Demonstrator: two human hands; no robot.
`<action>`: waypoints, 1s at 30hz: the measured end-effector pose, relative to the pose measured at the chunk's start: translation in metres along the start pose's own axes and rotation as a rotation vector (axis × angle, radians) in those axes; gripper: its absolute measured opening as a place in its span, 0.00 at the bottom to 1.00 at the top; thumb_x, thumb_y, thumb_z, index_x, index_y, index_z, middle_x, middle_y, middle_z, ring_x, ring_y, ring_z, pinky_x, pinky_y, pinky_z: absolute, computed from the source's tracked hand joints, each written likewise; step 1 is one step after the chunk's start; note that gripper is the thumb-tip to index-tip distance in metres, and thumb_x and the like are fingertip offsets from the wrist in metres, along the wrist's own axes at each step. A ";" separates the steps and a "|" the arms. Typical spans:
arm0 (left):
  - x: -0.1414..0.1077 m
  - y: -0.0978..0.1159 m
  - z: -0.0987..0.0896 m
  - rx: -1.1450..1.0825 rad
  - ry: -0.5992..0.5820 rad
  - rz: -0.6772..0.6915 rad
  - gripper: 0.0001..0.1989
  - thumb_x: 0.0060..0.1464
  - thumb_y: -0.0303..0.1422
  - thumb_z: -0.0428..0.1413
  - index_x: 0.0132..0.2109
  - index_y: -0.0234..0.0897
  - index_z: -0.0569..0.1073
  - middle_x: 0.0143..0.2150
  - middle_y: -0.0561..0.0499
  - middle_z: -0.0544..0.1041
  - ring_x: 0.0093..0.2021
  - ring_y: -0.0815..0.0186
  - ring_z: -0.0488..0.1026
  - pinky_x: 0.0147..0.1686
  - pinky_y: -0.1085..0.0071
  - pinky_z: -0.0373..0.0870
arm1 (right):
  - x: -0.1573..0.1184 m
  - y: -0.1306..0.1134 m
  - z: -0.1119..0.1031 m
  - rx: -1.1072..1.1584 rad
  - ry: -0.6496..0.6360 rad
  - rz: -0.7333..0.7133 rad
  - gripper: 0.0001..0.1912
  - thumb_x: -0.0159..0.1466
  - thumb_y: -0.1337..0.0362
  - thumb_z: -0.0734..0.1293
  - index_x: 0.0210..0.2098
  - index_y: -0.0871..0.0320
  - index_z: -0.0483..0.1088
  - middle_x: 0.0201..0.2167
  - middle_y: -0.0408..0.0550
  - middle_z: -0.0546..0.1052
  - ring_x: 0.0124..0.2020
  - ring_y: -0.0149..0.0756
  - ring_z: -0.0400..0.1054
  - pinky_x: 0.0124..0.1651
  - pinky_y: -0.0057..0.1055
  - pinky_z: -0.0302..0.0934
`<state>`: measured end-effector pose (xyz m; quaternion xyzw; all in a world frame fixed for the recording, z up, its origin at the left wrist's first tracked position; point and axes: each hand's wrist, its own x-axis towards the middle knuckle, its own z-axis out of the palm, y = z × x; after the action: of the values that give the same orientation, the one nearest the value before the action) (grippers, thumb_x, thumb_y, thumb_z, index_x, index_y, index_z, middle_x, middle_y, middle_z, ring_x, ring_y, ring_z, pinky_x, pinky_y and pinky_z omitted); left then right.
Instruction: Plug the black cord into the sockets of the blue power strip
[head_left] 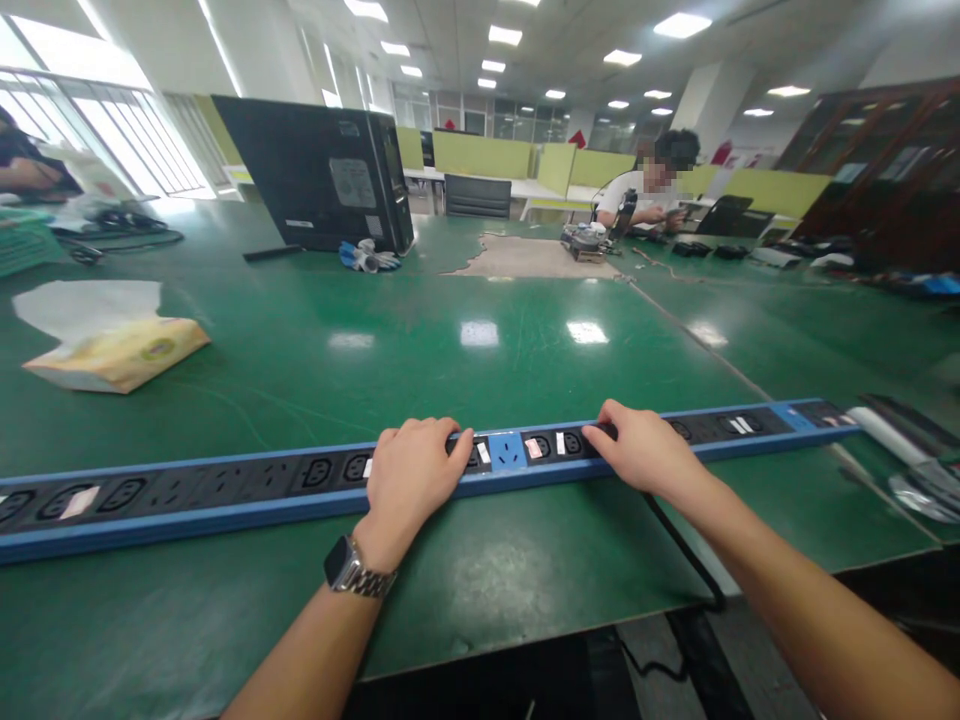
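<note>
A long blue-edged power strip [255, 490] with black sockets and a blue socket section lies across the green table. My left hand [417, 465], a watch on its wrist, is closed over the strip left of the blue section. Its fingers reach over the far edge, and the thumb lies near a white label. Right of that section, my right hand [637, 445] pinches a black plug [606, 431] at the strip's sockets. The plug's front is hidden. From under this hand a black cable [686, 548] runs down to the table's near edge.
A tissue pack [120, 350] lies at the left. Farther back are a black computer case [315, 175] and gloves [369, 257]. Rolled clear-wrapped material [900, 440] lies by the strip's right end. Across the table a person [645, 190] handles something small; another person's arm shows far left.
</note>
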<state>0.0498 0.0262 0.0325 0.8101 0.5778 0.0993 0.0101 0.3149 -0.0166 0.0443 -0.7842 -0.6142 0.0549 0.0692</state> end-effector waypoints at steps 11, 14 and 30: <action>0.000 0.000 0.000 0.005 -0.008 0.015 0.23 0.62 0.45 0.39 0.41 0.43 0.77 0.40 0.48 0.81 0.43 0.54 0.74 0.39 0.60 0.62 | -0.019 0.073 -0.094 0.374 0.211 0.116 0.26 0.53 0.40 0.65 0.35 0.56 0.75 0.17 0.43 0.72 0.16 0.32 0.60 0.20 0.29 0.51; 0.000 -0.001 0.000 -0.008 -0.005 0.018 0.23 0.62 0.45 0.39 0.41 0.43 0.77 0.39 0.48 0.81 0.43 0.54 0.74 0.39 0.60 0.63 | -0.004 0.104 -0.072 0.279 0.088 0.094 0.26 0.50 0.40 0.66 0.30 0.57 0.76 0.20 0.45 0.74 0.20 0.33 0.64 0.24 0.30 0.55; 0.001 0.001 -0.002 -0.021 -0.026 0.000 0.22 0.61 0.45 0.40 0.42 0.43 0.77 0.41 0.48 0.81 0.44 0.55 0.74 0.41 0.61 0.63 | 0.010 0.161 -0.022 0.144 0.118 0.087 0.23 0.56 0.44 0.63 0.34 0.58 0.76 0.29 0.48 0.78 0.30 0.40 0.70 0.33 0.34 0.60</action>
<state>0.0504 0.0266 0.0348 0.8111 0.5766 0.0949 0.0259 0.4746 -0.0461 0.0378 -0.8051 -0.5687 0.0554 0.1590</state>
